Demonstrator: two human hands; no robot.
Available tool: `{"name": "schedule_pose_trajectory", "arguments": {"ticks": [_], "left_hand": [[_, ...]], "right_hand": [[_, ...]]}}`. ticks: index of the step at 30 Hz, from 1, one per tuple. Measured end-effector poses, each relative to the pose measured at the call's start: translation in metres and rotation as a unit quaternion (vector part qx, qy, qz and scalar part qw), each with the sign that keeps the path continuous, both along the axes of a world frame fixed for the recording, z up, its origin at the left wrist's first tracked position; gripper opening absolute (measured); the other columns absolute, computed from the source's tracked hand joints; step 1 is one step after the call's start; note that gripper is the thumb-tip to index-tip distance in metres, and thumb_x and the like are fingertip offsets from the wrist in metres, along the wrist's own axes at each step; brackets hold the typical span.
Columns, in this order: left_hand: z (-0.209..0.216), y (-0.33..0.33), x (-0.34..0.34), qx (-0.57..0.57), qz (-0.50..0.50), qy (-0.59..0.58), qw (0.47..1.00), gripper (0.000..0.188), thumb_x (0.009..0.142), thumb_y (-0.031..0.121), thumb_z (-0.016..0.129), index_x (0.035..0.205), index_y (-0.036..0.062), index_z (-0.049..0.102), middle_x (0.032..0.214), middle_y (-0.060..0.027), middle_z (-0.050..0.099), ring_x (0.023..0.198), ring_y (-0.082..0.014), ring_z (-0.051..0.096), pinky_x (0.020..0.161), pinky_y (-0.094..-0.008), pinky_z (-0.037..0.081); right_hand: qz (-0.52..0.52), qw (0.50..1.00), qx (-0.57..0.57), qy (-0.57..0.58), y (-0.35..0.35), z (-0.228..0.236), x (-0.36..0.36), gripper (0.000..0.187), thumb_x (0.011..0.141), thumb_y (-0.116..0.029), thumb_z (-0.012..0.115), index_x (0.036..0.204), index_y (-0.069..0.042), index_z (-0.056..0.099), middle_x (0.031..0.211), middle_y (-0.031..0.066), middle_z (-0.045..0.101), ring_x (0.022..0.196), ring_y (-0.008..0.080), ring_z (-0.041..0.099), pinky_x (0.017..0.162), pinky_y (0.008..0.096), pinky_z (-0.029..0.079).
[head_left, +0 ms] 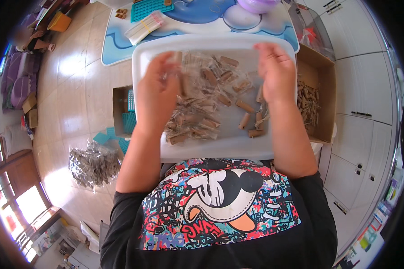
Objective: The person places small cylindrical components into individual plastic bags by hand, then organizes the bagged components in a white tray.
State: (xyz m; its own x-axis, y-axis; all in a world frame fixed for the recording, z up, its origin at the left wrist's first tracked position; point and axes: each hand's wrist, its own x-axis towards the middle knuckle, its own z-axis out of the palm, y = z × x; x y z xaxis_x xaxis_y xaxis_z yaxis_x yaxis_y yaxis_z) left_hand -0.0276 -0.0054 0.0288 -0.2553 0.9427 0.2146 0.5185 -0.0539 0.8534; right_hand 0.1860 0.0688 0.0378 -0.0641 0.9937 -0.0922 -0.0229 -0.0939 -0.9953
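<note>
A white plastic tub [197, 155] spans the space before me. Inside lie several small brown cylinder-shaped pieces in clear bags [197, 119], heaped toward the left and middle. Loose brown cylinder-shaped pieces [244, 106], some with cord, lie at the tub's right. Over the left side of the tub is my left hand [159, 87], its fingers blurred by motion near a bagged piece. My right hand [276, 69] is raised over the right side, fingertips smeared. Whether either hand holds anything is not clear.
A cardboard box [330, 89] of loose brown pieces stands right. Another box [119, 105] with teal trays sits left. Bagged pieces [94, 163] are piled on the floor. The blue-patterned table [116, 45] beyond carries a banded bundle of clear bags [144, 28] and a purple bowl [257, 5].
</note>
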Motion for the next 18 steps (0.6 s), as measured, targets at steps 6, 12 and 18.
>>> {"name": "schedule_pose_trajectory", "arguments": {"ticks": [6,12,18], "left_hand": [[0.034,0.000,0.038,0.136,-0.090,0.194,0.967,0.037,0.072,-0.005,0.050,0.105,0.0067,0.058,0.111,-0.0108,0.055,0.105,-0.0255,0.050,0.090,-0.0322,0.039],[-0.025,0.013,0.117,0.043,-0.372,0.279,0.884,0.019,0.068,0.008,0.057,0.086,0.0060,0.061,0.090,-0.0080,0.059,0.092,-0.0258,0.054,0.079,-0.0373,0.045],[-0.046,0.004,0.150,-0.103,-0.394,0.306,0.861,0.017,0.070,0.021,0.061,0.080,0.0069,0.061,0.082,-0.0078,0.060,0.080,-0.0273,0.058,0.069,-0.0380,0.047]], "right_hand": [[-0.131,0.961,0.120,0.213,0.010,0.011,0.022,0.020,0.085,-0.018,0.059,0.086,0.002,0.059,0.055,-0.0046,0.043,0.047,0.0020,0.033,0.042,0.0182,0.022],[-0.122,0.957,0.134,0.227,0.011,0.010,0.019,0.017,0.084,-0.017,0.060,0.084,0.000,0.060,0.056,-0.0043,0.045,0.046,0.0023,0.034,0.041,0.0182,0.022],[-0.104,0.966,0.109,0.211,0.019,-0.003,0.016,0.018,0.086,-0.017,0.058,0.087,0.001,0.059,0.056,-0.0032,0.043,0.046,0.0034,0.031,0.041,0.0196,0.021]]}}
